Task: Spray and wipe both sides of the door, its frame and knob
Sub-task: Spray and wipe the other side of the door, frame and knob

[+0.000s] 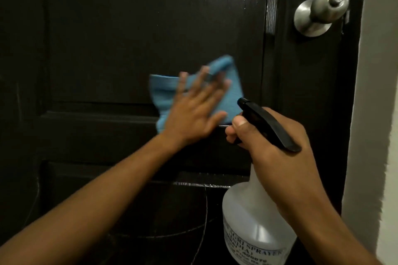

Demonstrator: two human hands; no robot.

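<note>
Left hand, fingers flat and spread, presses blue microfibre cloth on dark wooden door. Right hand grips translucent spray bottle; trigger squeeze risks wetting left hand, steel knob missed.

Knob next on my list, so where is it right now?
In the head view the knob sits at the upper right of the door, near its right edge, above the right hand holding the sprayer.

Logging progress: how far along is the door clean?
Done: spray already on the door, wet streaks show. In hand: left hand presses the blue cloth flat on the panel; right hand grips the spray bottle. Left: knob, frame, far side.
</note>
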